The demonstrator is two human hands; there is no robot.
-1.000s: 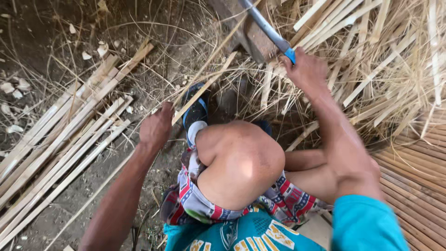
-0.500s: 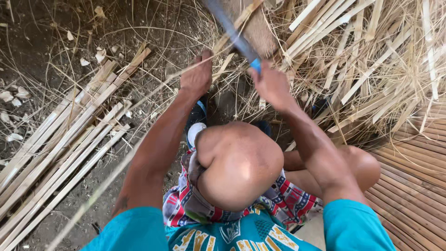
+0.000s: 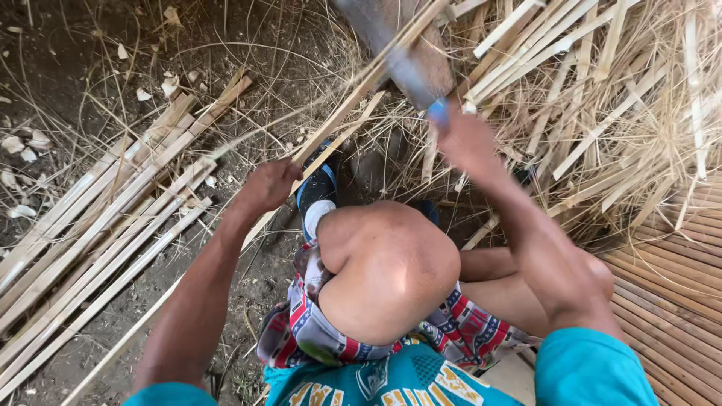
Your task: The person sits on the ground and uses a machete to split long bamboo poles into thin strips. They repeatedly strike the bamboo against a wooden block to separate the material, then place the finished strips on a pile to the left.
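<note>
My left hand [image 3: 268,185] is closed around a long thin bamboo strip [image 3: 342,124] that runs diagonally from the lower left up toward the top centre. My right hand [image 3: 468,141] grips a large knife [image 3: 395,56] by its blue handle, the blade angled up and left along the strip's upper part. A wooden block [image 3: 425,53] lies behind the blade. My bent knee [image 3: 391,259] sits between my arms, with my foot in a dark sandal [image 3: 320,184] on the dirt.
A row of split bamboo strips [image 3: 105,240] lies on the dirt at left. A tangled heap of strips and shavings [image 3: 602,98] fills the upper right. A woven bamboo mat [image 3: 669,301] lies at lower right.
My left hand has slid back down the strip toward me, away from the knife. My right hand with the knife has stayed near the block, shifting slightly.
</note>
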